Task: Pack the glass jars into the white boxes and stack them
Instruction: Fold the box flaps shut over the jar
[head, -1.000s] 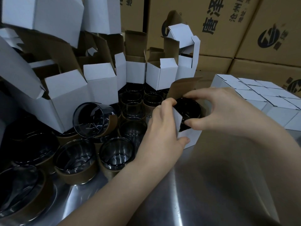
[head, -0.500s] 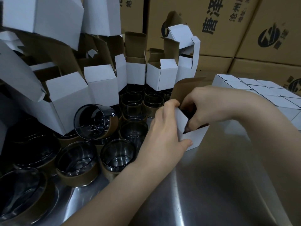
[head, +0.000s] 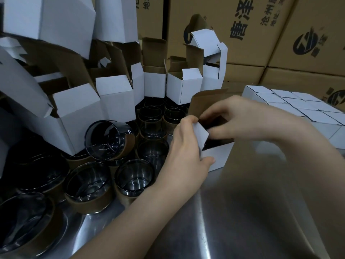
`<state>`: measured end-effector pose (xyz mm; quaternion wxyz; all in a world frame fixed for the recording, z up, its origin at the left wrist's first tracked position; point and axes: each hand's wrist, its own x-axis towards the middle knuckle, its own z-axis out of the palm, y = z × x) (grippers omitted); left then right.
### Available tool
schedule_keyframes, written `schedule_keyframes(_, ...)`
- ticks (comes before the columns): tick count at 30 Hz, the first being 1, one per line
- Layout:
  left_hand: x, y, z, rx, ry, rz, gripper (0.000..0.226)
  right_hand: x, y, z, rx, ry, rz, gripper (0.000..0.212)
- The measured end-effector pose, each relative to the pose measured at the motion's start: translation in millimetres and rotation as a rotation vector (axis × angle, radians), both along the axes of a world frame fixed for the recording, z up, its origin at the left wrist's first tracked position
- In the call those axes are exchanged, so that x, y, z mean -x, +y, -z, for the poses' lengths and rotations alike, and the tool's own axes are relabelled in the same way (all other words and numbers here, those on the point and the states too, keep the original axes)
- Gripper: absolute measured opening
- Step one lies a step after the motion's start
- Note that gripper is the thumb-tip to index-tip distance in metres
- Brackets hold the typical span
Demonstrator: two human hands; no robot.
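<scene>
A small white box (head: 217, 156) stands on the steel table at centre, its brown lid flap (head: 203, 101) raised. A dark glass jar (head: 214, 144) sits inside it, mostly hidden. My left hand (head: 186, 148) grips the box's left side, thumb on a white side flap (head: 200, 132). My right hand (head: 235, 118) reaches over the opening, fingers bent down onto the flaps. Several glass jars with brown bands (head: 134, 176) stand to the left. Closed white boxes (head: 291, 103) lie in rows at right.
Open empty white boxes (head: 115, 98) are piled at the left and back, some overhanging the jars. One jar (head: 110, 139) lies on its side atop others. Large brown cartons (head: 261, 30) wall off the back. Bare steel table (head: 233, 212) spreads in front.
The jar went down into the box. My right hand moved from holding the jar at the opening to pressing over the flaps. The left side flap has folded inward.
</scene>
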<state>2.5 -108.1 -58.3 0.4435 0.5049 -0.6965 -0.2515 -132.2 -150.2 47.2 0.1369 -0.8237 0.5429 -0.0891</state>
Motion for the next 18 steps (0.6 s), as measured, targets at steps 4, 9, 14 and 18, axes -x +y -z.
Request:
schedule_keyframes(4, 1.6, 1.5, -0.7, -0.039, 0.012, 0.007, 0.076, 6.7, -4.1, 26.2, 0.175, -0.781, 0.232, 0.035)
schedule_keyframes(9, 2.4, 2.0, -5.2, -0.081, 0.031, 0.002, 0.069, 13.8, -19.2, 52.1, -0.031, -0.981, 0.304, 0.026)
schedule_keyframes(14, 4.5, 4.8, -11.0, -0.112, 0.111, -0.003, 0.053, 19.1, -24.0, 59.2, -0.204, -0.935, 0.203, 0.042)
schedule_keyframes(18, 5.1, 4.8, -14.8, -0.134, 0.221, -0.033, 0.023, 18.4, -23.7, 63.3, -0.183, -0.915, 0.142, 0.041)
